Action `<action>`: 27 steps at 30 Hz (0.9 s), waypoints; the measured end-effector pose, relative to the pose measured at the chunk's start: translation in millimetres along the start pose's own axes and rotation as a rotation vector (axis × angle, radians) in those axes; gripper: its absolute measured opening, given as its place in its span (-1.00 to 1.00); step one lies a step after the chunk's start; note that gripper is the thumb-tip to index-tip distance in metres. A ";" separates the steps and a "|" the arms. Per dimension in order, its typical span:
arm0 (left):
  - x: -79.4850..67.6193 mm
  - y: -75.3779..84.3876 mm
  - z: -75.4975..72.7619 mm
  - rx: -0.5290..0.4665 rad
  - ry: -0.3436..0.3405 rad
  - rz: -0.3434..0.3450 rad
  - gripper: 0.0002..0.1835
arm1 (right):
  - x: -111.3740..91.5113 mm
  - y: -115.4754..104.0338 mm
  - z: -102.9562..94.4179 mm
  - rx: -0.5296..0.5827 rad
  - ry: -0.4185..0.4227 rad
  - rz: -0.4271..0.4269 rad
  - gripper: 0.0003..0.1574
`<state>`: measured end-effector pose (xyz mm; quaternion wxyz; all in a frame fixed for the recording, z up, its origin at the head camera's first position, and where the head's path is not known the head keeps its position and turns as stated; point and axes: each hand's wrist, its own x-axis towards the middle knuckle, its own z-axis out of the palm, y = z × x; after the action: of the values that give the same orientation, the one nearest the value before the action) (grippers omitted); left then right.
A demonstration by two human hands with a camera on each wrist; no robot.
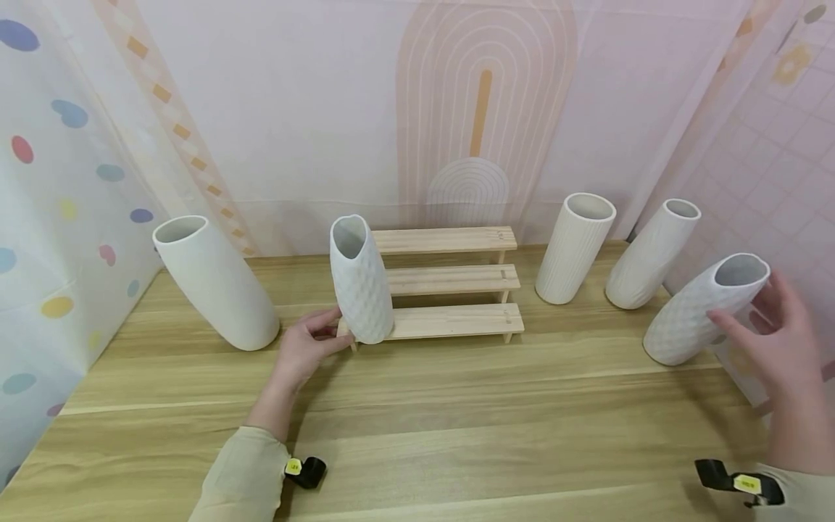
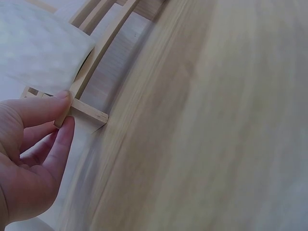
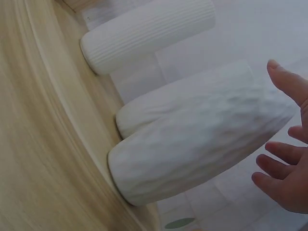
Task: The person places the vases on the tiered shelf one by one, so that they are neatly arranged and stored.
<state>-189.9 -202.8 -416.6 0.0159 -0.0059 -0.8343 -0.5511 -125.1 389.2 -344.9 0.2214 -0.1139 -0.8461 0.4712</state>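
My left hand (image 1: 303,351) pinches the left end of a three-tier wooden stand (image 1: 457,322), thumb on top of the lowest board and fingers beneath, as the left wrist view shows. Right beside it, a white dimpled vase (image 1: 365,297) with a notched rim stands upright on that board. At the right, another white dimpled vase (image 1: 688,319) stands near the table edge. My right hand (image 1: 786,351) is around its upper part with thumb and fingers spread. In the right wrist view, a gap shows between those fingers (image 3: 276,168) and the vase.
A tall smooth white vase (image 1: 225,290) stands at the left. Right of the stand are a ribbed white vase (image 1: 567,254) and a slender white vase (image 1: 649,261), close to the dimpled one. Patterned cloth (image 1: 293,109) hangs behind the wooden table (image 1: 457,420).
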 end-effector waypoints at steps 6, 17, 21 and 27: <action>-0.2 0.7 -0.3 -0.014 -0.004 0.000 -0.40 | 5.4 7.0 12.1 0.042 0.009 0.010 -0.10; 1.7 -3.7 0.3 -0.027 0.001 0.004 -0.40 | 9.9 4.1 26.7 0.080 0.107 0.089 -0.24; -0.1 -1.7 0.4 -0.039 0.002 0.009 -0.40 | 9.0 1.2 27.9 0.072 0.121 0.114 -0.24; 0.0 -1.5 -0.4 -0.036 0.003 0.003 -0.40 | 1.2 -2.1 30.0 -0.006 0.083 0.074 -0.26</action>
<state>-189.9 -203.8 -417.9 0.0178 -0.0069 -0.8243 -0.5658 -140.5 366.2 -356.6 0.2383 -0.1652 -0.8329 0.4713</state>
